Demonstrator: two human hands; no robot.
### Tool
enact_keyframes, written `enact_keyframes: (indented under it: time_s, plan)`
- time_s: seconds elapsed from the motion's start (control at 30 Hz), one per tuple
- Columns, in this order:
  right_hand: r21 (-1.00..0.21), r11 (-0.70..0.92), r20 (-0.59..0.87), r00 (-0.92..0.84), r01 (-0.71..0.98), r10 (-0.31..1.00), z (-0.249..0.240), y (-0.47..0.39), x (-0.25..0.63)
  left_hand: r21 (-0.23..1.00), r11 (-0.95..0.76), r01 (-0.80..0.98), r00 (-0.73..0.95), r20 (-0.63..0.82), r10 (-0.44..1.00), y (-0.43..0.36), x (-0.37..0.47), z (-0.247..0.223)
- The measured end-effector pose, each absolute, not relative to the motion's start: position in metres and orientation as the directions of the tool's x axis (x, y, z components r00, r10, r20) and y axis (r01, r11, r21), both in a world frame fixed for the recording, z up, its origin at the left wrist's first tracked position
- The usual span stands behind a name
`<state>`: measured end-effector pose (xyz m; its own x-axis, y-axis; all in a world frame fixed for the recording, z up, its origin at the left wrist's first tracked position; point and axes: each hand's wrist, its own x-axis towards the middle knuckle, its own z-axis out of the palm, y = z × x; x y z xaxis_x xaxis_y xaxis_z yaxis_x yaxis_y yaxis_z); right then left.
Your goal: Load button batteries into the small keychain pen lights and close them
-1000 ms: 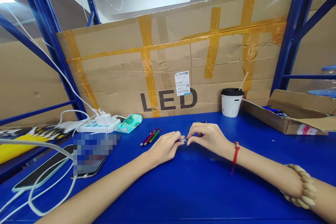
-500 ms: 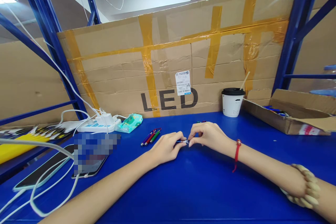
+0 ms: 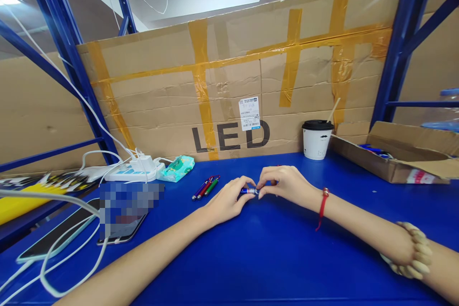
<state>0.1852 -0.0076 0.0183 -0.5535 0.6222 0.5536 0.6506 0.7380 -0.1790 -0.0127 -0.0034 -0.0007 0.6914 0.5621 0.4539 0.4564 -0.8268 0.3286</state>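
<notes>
My left hand (image 3: 229,199) is closed, pinching a small blue metal tube with a silver end (image 3: 250,191) just above the blue table. From the other side, my right hand (image 3: 285,181) pinches the silver end between thumb and fingers. The fingers hide part of the tube, so its exact kind does not show. Left of my left hand lie slim metal tubes in purple, red and green (image 3: 206,188), side by side, with a clip at their far end. A small red bit peeks out behind my right hand, mostly hidden.
A lidded paper cup (image 3: 317,141) with a stirrer stands back right, beside an open cardboard box (image 3: 398,167) holding blue items. At left are a power strip (image 3: 125,172), a tissue pack (image 3: 179,168), phones (image 3: 53,234) and looping white cables. Cardboard (image 3: 229,81) walls off the back.
My hands have shifted slightly, and more of the blue tube shows between them. Both keep their pinch. The whole view has moved a little.
</notes>
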Motion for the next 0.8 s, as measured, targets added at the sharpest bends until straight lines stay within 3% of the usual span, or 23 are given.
enact_keyframes:
  time_s: [0.27,0.5,0.6,0.7,0.8]
  plan:
    - [-0.158,0.765,0.602,-0.553,0.624,0.575,0.018,-0.009,0.186,0.138,-0.826,0.547,0.738,0.386,0.554,-0.004,-0.011,0.001]
    - [0.254,0.746,0.461,-0.755,0.616,0.466,0.022,-0.016,0.185,0.071,-0.826,0.558,0.755,0.368,0.542,-0.007,-0.015,0.000]
    - [0.371,0.721,0.375,-0.805,0.585,0.460,0.020,-0.019,0.182,0.049,-0.832,0.553,0.762,0.374,0.529,-0.008,-0.016,0.001]
    - [0.346,0.706,0.372,-0.781,0.618,0.502,0.015,-0.021,0.177,0.030,-0.842,0.538,0.763,0.408,0.502,-0.009,-0.016,-0.001]
    - [0.190,0.743,0.416,-0.738,0.642,0.531,0.010,-0.024,0.172,-0.017,-0.849,0.528,0.768,0.438,0.468,-0.009,-0.018,-0.002]
